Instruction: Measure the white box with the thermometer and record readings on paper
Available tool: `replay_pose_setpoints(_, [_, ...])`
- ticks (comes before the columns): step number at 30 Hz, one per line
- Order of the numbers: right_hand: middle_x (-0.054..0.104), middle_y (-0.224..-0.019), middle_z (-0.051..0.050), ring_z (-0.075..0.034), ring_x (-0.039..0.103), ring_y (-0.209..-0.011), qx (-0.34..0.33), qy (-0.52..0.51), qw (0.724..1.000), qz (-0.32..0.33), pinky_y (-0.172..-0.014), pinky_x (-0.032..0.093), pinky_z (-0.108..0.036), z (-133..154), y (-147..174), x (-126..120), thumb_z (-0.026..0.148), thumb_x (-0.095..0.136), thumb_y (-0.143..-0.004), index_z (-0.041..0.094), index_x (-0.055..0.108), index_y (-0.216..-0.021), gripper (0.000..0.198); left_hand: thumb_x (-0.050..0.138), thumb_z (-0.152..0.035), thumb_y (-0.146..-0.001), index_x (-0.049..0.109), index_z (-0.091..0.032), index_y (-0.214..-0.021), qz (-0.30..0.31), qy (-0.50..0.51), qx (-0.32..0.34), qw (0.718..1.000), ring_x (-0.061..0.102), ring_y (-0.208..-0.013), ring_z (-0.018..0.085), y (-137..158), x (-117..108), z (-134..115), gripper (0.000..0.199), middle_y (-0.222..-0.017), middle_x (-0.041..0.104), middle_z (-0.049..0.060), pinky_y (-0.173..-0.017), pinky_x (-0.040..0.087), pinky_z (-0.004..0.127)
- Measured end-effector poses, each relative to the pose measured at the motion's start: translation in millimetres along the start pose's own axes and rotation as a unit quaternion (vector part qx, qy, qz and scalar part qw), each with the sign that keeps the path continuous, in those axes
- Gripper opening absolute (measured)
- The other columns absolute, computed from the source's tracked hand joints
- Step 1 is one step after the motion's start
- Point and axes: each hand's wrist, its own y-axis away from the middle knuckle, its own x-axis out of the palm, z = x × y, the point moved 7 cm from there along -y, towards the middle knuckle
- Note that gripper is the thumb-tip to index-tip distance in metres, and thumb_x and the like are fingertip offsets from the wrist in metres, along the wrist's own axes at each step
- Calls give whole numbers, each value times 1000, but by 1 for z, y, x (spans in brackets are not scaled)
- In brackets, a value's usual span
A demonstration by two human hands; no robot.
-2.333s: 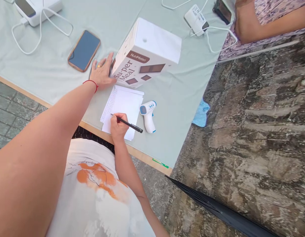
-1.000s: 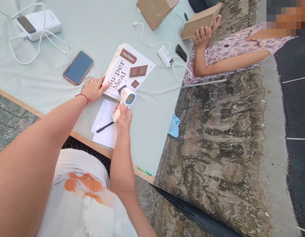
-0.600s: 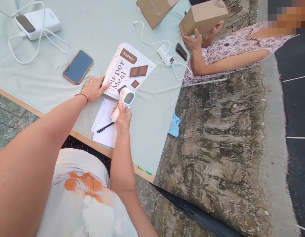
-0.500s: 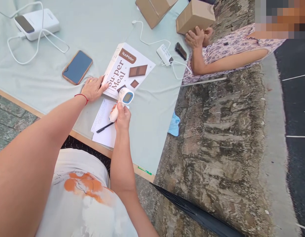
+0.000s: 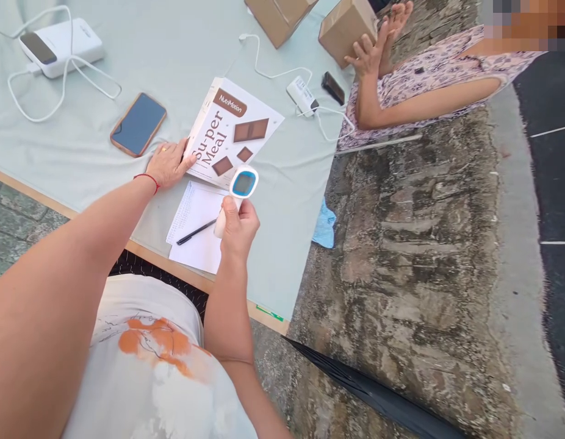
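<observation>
My right hand (image 5: 240, 224) is wrapped round the handle of a white infrared thermometer (image 5: 244, 182), whose blue-rimmed screen faces up at me. With its thumb on the front and its fingers at the side, my left hand (image 5: 169, 163) grips the lower left edge of a white "Su-per Meal" box (image 5: 239, 135). Brown squares are printed on that box. Below it lie white sheets of paper (image 5: 195, 210), one with lines of writing, and a black pen (image 5: 196, 232) rests across them.
A phone (image 5: 138, 124) and a white power bank (image 5: 63, 47) with a cable lie left. A smaller white power bank (image 5: 302, 96) and a black object (image 5: 332, 88) are right of the box. Cardboard boxes (image 5: 279, 18) stand at the back. Another person's hands (image 5: 374, 52) are raised beside one.
The thermometer has moved right and turned its screen more toward me, uncovering more of the box front. The other person's hands have lifted off the cardboard box's near side.
</observation>
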Motion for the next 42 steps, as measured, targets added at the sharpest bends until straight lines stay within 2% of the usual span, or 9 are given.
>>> replay_pose_setpoints(5, [67,-94,-2,-19,58,-88,4,136,990,-45,-84,49,-35,-30,0,-47,52,73,-73,20,71,-109,49,22,-71,-100,31,-9,-161,7,13,-2,1000,45,-145,42,-1,2,4,88,-150,57,23,-122,28,57])
replay_pose_setpoints(11, [66,-104,-9,-28,57,-99,72,339,933,-94,-96,46,-47,-75,3,-102,46,74,-69,19,71,-115,53,37,-69,-95,23,-10,-164,49,4,41,998,39,-151,41,0,7,-4,92,-160,49,22,-126,22,56])
replay_pose_setpoints(14, [61,-112,-12,-30,54,-109,-31,375,924,-66,-100,45,-50,-65,7,-87,43,66,-81,21,72,-117,42,35,-69,-95,22,-8,-165,62,-7,41,997,37,-152,40,1,6,-9,94,-159,50,22,-126,21,55])
replay_pose_setpoints(17, [58,-109,-10,-28,55,-108,-134,367,919,56,-98,45,-48,-54,12,-45,30,58,-89,25,74,-119,35,45,-82,-83,19,-1,-164,79,-33,30,996,34,-153,42,2,7,-11,118,-159,48,25,-127,19,55])
replay_pose_setpoints(22, [62,-95,-6,-23,56,-96,-165,368,891,208,-94,43,-44,-50,21,-6,23,60,-91,27,78,-106,24,38,-107,-56,14,1,-165,93,-77,28,992,22,-156,45,5,11,-16,156,-172,27,21,-132,6,56])
replay_pose_setpoints(25, [62,-84,-2,-19,56,-83,-147,282,931,178,-85,45,-39,-42,25,-15,33,62,-92,24,72,-95,14,38,-109,-55,10,1,-166,108,-79,26,991,16,-158,46,5,15,-16,158,-174,20,20,-132,-1,57])
replay_pose_setpoints(29, [57,-73,4,-14,53,-66,-71,50,995,38,-71,47,-32,-35,42,-22,46,64,-88,24,60,-86,23,59,-99,-60,6,-1,-167,115,-71,33,990,15,-159,45,3,20,-13,154,-174,16,24,-131,-3,56])
replay_pose_setpoints(35, [62,-70,3,-14,57,-63,42,-27,999,-3,-64,49,-31,-50,76,18,44,65,-77,23,62,-81,21,69,-90,-64,7,-14,-169,96,-33,55,993,14,-160,46,0,25,-6,143,-175,20,19,-131,-3,59])
replay_pose_setpoints(42, [61,-65,4,-13,52,-62,28,25,999,26,-62,46,-29,-56,78,25,42,62,-76,24,62,-75,18,68,-91,-65,12,-14,-168,92,-35,48,994,16,-159,47,0,24,-6,140,-173,23,20,-132,-2,57])
